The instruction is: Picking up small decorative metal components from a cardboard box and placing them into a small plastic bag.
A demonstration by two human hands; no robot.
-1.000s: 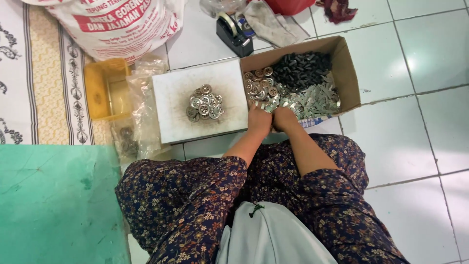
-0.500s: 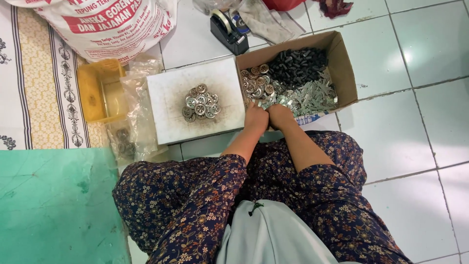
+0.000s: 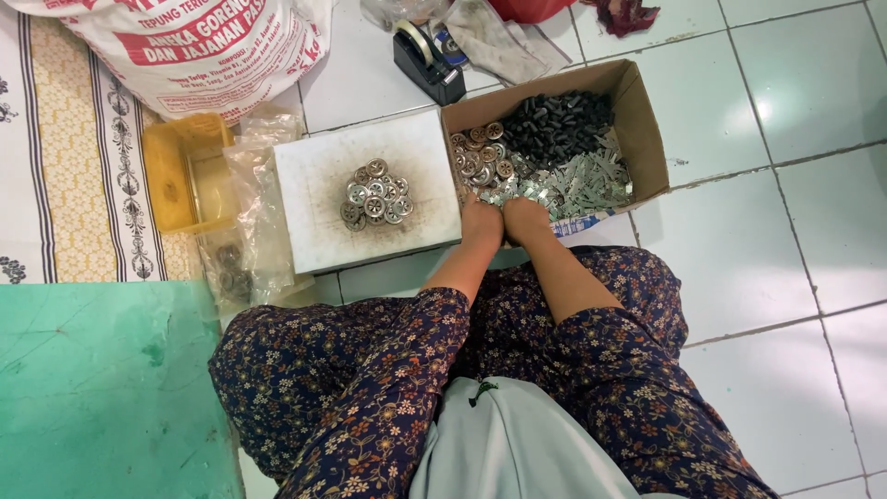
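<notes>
My left hand (image 3: 480, 222) and my right hand (image 3: 525, 218) are side by side at the near edge of an open cardboard box (image 3: 650, 129), fingers curled down among small metal parts. Whether they hold a piece I cannot tell. The box holds round silver discs (image 3: 482, 160), black cylinders (image 3: 552, 125) and flat silver strips (image 3: 582, 185). To the left lies a white board (image 3: 319, 217) with a small heap of finished round metal pieces (image 3: 374, 194) on it.
A yellow plastic tray (image 3: 180, 176) and clear plastic bags (image 3: 245, 249) lie left of the board. A large printed sack (image 3: 185, 46) and a black tape dispenser (image 3: 425, 63) sit behind. A green mat (image 3: 92, 388) covers the near left floor.
My hands stay at the same spot in the box; only the camera view has shifted slightly.
</notes>
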